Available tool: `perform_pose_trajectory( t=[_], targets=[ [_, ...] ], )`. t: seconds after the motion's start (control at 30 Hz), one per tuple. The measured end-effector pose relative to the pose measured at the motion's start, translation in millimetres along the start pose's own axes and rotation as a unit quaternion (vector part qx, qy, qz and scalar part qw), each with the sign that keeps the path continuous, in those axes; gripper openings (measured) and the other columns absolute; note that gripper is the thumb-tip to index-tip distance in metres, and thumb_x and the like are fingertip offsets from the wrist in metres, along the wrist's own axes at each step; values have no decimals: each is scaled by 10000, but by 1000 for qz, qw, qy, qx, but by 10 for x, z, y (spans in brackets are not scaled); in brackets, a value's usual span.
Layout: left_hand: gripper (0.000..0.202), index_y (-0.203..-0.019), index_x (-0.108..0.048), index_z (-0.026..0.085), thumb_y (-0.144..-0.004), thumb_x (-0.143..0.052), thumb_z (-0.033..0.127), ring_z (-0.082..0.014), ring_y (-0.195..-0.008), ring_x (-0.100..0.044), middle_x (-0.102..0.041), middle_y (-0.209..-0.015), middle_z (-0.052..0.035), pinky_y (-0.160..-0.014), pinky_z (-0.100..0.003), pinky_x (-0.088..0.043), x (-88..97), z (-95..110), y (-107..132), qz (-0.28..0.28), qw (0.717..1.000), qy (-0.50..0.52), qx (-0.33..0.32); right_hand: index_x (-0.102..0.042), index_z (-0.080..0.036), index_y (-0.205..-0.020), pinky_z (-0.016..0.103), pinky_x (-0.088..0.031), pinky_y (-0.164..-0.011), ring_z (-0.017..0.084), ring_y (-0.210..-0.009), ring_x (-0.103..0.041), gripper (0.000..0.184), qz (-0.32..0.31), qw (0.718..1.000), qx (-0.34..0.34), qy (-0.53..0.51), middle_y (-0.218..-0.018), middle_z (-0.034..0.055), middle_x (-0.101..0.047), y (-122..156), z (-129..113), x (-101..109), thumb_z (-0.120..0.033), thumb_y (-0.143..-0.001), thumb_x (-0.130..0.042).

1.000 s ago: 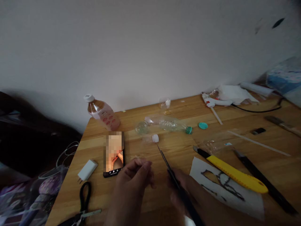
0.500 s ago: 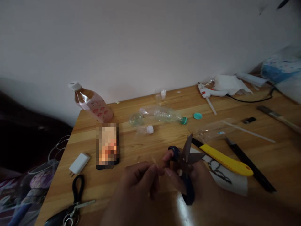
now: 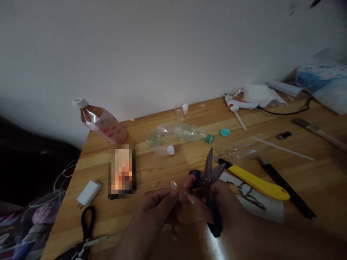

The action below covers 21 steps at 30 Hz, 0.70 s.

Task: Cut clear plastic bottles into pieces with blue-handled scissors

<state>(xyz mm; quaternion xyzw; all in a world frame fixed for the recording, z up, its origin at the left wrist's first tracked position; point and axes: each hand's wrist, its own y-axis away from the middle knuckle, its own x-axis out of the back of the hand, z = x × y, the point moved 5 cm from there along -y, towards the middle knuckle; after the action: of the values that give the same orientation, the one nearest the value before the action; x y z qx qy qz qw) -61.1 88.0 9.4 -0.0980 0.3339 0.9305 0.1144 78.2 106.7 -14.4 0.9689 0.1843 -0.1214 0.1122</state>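
My left hand [image 3: 159,207] pinches a small clear piece of plastic [image 3: 174,185] between thumb and fingers, low in the middle of the view. Right beside it, my right hand [image 3: 214,202] has its fingers in the handles of a pair of scissors [image 3: 208,180]. The scissors have dark blue handles, and their blades stand apart, pointing up and away from me. The right fingertips come close to the left ones; I cannot tell if they touch the plastic piece too. Under the right hand lies a white paper [image 3: 271,209] with a dark drawing.
A yellow utility knife [image 3: 257,182] and a black-handled knife [image 3: 290,191] lie at right. Beyond are a clear bottle [image 3: 184,131], a green cap [image 3: 225,132] and a glue gun [image 3: 237,104]. At left stand a pink-labelled bottle [image 3: 104,124], a phone [image 3: 121,171] and a white charger [image 3: 89,192].
The clear piece at my left fingertips now shows wider and catches the light. My right hand and scissors have shifted slightly left. The whole view has moved a little.
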Motion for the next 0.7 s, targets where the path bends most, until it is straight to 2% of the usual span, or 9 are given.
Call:
perform_pose_trajectory(
  t=[0.1,0.23,0.47,0.7],
  targets=[
    [354,-688,-689,129,-830,-689,454,-92,-446,-506,-590,-566,-8,-426,-204,-418,28,-135,-156,-3,997,74,-4,-583,-232,-872,234,-490,-599,111,-663,-601,189,12,999,4,-44,-768,-44,-622,-77,45,10,-185,-789,-746],
    [300,-747,-711,107,-800,-746,400,-90,-475,-549,-611,-591,-15,-461,-196,-455,42,-287,-335,-13,986,168,-16,-544,-247,-899,289,-555,-554,143,-629,-637,214,-22,993,-24,-116,-733,-57,-603,-163,114,-20,-267,-826,-744],
    [325,-821,-703,95,-852,-693,418,-118,-514,-609,-652,-647,-53,-510,-233,-523,67,-336,-375,-80,976,204,-15,-546,-242,-931,347,-614,-568,161,-621,-666,184,-38,990,-28,-132,-757,-50,-595,-179,195,17,-313,-880,-708],
    [315,-790,-674,98,-870,-654,402,-125,-506,-609,-647,-635,-55,-497,-238,-511,63,-343,-394,-83,972,219,4,-553,-249,-931,345,-610,-549,161,-626,-653,161,-43,987,-37,-149,-757,-45,-589,-157,204,-42,-325,-904,-693]
  ],
)
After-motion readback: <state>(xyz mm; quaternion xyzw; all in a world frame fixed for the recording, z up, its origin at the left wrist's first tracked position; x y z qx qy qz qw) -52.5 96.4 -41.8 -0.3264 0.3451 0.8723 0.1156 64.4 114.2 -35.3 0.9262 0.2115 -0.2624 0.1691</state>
